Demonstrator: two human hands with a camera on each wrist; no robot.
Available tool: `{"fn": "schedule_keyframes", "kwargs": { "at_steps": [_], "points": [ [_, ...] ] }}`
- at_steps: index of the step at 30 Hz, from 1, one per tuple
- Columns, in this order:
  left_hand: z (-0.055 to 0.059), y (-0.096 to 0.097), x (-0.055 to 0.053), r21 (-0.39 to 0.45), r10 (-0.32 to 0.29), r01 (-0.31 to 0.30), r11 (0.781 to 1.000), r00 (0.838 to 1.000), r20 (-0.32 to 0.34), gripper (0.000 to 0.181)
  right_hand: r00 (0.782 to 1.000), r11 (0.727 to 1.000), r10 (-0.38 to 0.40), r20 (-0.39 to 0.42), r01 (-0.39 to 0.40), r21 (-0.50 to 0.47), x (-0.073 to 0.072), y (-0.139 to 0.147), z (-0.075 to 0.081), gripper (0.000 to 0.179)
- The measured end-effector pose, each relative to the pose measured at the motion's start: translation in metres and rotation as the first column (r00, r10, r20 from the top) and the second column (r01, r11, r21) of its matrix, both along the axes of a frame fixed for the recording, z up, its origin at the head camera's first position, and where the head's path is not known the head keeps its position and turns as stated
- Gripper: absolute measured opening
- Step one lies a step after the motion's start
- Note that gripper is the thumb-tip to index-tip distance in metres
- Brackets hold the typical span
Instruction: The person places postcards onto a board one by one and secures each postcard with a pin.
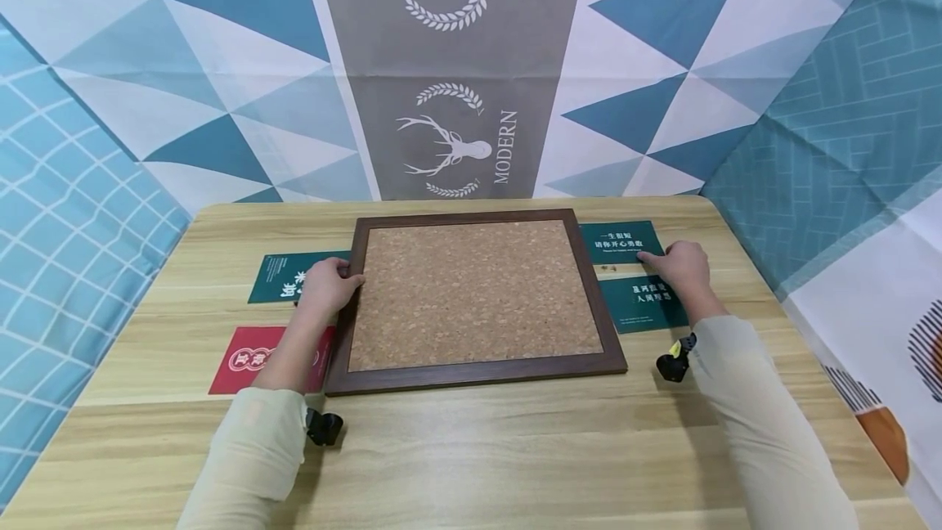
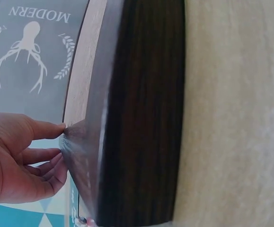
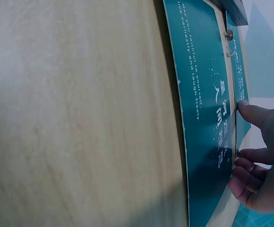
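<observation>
A framed cork board (image 1: 478, 293) with a dark brown wooden border lies on the table. My left hand (image 1: 329, 289) grips its left border, thumb on top; the left wrist view shows the hand (image 2: 25, 161) pinching the frame edge (image 2: 141, 113). My right hand (image 1: 680, 268) is at the right end of the upper green card (image 1: 614, 240), its thumb touching the card. In the right wrist view, the fingers of the right hand (image 3: 264, 161) bend loosely, apart from the thumb. Below lies another green card (image 1: 640, 305), with white lettering.
Left of the board lie a green card (image 1: 275, 275) and a red card (image 1: 239, 358), each partly covered by the board or left arm. Small brass-coloured pins (image 1: 609, 268) sit between the right cards. Patterned cloth (image 1: 456, 47) hangs behind the wooden table (image 1: 478, 456).
</observation>
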State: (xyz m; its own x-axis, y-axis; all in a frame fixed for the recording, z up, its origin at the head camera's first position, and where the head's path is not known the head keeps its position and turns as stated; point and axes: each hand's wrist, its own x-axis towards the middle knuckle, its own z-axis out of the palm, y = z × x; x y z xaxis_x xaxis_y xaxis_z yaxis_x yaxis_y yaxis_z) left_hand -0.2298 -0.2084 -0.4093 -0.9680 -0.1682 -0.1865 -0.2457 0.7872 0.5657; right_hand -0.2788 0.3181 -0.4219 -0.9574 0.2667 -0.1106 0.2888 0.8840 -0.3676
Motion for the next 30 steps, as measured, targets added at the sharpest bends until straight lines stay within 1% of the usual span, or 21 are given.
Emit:
{"fn": "schedule_keyframes", "kwargs": {
  "at_steps": [4, 8, 11, 15, 19, 21, 24, 26, 28, 30],
  "points": [
    [0.000, 0.001, 0.000, 0.001, -0.001, 0.001, 1.000, 1.000, 0.002, 0.051, 1.000, 1.000, 0.000, 0.018, 0.000, 0.019, 0.000, 0.000, 0.000, 0.050],
    [0.000, 0.001, 0.000, 0.003, 0.004, -0.004, 1.000, 1.000, 0.001, 0.051, 0.999, 1.000, -0.022, 0.046, 0.023, -0.003, 0.000, -0.001, 0.001, 0.054],
    [0.000, 0.001, 0.000, 0.006, 0.006, -0.006, 1.000, 1.000, -0.002, 0.051, 0.998, 0.999, -0.043, 0.047, 0.044, -0.030, -0.001, -0.001, 0.002, 0.054],
    [0.000, 0.002, 0.000, 0.010, 0.008, -0.008, 1.000, 1.000, -0.001, 0.051, 0.996, 0.992, -0.087, 0.028, 0.089, -0.093, -0.001, 0.000, 0.001, 0.050],
    [0.001, 0.002, 0.000, 0.010, 0.007, -0.007, 1.000, 1.000, 0.004, 0.051, 0.988, 0.967, -0.147, 0.038, 0.152, -0.203, -0.004, 0.002, 0.001, 0.052],
    [0.002, 0.003, 0.000, 0.011, 0.005, -0.005, 1.000, 1.000, 0.006, 0.051, 0.980, 0.942, -0.192, 0.051, 0.198, -0.271, -0.005, 0.003, 0.002, 0.055],
    [0.002, 0.003, 0.001, 0.015, 0.003, -0.004, 1.000, 1.000, 0.006, 0.051, 0.962, 0.886, -0.264, 0.077, 0.273, -0.374, -0.007, 0.007, 0.005, 0.057],
    [0.003, 0.003, 0.001, 0.014, 0.001, -0.001, 1.000, 1.000, 0.006, 0.051, 0.948, 0.844, -0.304, 0.089, 0.312, -0.436, -0.007, 0.010, 0.007, 0.058],
    [0.003, 0.003, 0.001, 0.012, -0.001, 0.001, 1.000, 1.000, 0.006, 0.051, 0.942, 0.803, -0.321, 0.101, 0.327, -0.498, -0.008, 0.013, 0.009, 0.056],
    [0.002, 0.002, 0.000, 0.011, -0.003, 0.003, 1.000, 1.000, 0.006, 0.051, 0.939, 0.743, -0.326, 0.109, 0.326, -0.585, -0.009, 0.015, 0.012, 0.046]
  ]
}}
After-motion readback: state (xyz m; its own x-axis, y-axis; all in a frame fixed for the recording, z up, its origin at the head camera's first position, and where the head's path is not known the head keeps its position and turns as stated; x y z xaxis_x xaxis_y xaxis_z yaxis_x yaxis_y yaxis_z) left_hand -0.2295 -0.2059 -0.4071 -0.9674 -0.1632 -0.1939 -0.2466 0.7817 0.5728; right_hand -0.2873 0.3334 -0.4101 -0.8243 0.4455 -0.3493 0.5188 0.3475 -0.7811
